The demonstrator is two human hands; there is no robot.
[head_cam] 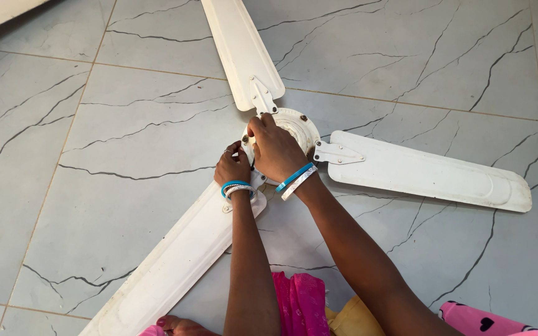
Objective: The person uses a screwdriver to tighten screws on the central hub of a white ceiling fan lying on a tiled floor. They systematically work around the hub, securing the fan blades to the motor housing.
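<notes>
A white ceiling fan [294, 124] lies flat on the grey tiled floor [126, 124], three blades splayed. The right hand [275, 149] rests over the motor hub, fingers curled on its rim; the left hand [233, 167] pinches something small at the hub's edge (too small to tell). The fan looks heavy at the hub, its blades thin and bendable, so grip near the brackets. Open floor all round.
</notes>
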